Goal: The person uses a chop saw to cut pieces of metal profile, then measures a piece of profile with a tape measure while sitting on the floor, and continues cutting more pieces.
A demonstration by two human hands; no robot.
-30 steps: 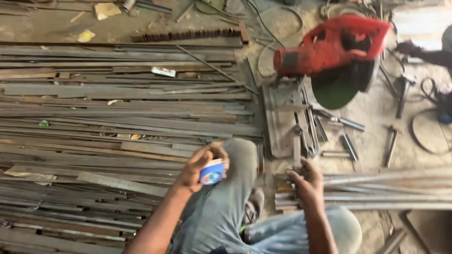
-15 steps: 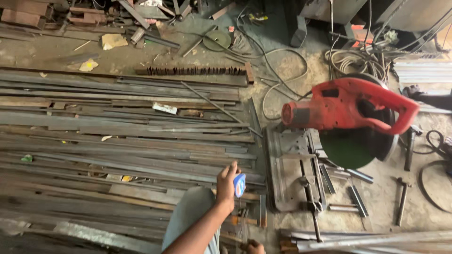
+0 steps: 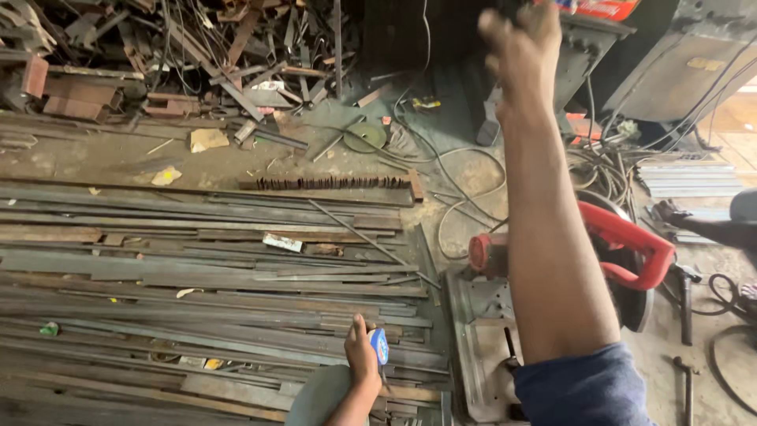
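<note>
My left hand (image 3: 361, 356) is low in the view, over my knee, and grips a small blue and white tape measure (image 3: 379, 345). It hovers above a wide pile of long flat steel bars (image 3: 197, 276) lying on the floor. My right arm stretches up and forward across the view. My right hand (image 3: 523, 38) is blurred near the top, fingers apart, in front of a dark machine stand (image 3: 583, 47), with nothing seen in it. A red chop saw (image 3: 631, 244) on its grey base (image 3: 473, 331) sits behind that arm.
A scrap metal heap (image 3: 197, 47) fills the back left. Cables (image 3: 465, 181) and a grinding disc (image 3: 364, 136) lie on the dirty floor. Stacked sheets (image 3: 686, 177) and loose tools (image 3: 684, 300) lie at the right.
The view has tilted up and away from my lap. My right hand rose from beside my knee to high in front. The left hand kept hold of the tape measure.
</note>
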